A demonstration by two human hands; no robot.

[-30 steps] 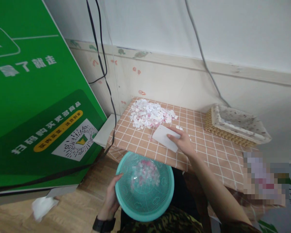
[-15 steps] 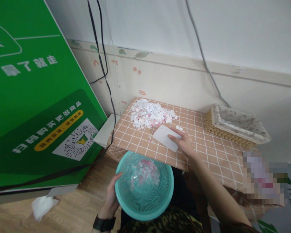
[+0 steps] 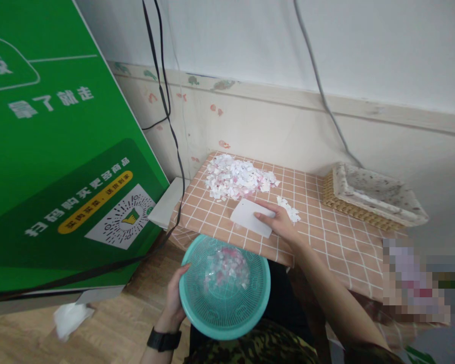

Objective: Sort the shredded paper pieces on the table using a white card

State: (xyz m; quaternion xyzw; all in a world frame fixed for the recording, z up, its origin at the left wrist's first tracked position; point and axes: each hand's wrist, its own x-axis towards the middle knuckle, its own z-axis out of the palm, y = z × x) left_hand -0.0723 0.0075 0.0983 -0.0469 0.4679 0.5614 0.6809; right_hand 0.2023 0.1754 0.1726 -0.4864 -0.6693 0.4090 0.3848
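Observation:
My left hand [image 3: 175, 293] grips the rim of a round teal plastic basket [image 3: 227, 323] below the table's front edge. Inside the basket lies a heap of pink and white scraps, some of it looking like clear plastic. In my right hand [image 3: 278, 220] is a flat white card [image 3: 248, 216], held low over the tabletop near the front edge. Behind the card sits a large pile of small white and pinkish paper scraps [image 3: 235, 177]. A smaller cluster of white scraps [image 3: 288, 209] lies just beyond my right hand.
The table has a brown checked cloth [image 3: 314, 242]. A lined wicker basket [image 3: 375, 197] stands at its back right. To the left rises a green printed panel [image 3: 60, 151], with a black cable [image 3: 180, 172] hanging beside it. A white crumpled thing [image 3: 71, 319] lies on the floor.
My right hand has moved the card slightly left and toward the front edge, and more of the small scrap cluster now shows. My left hand still holds the teal basket.

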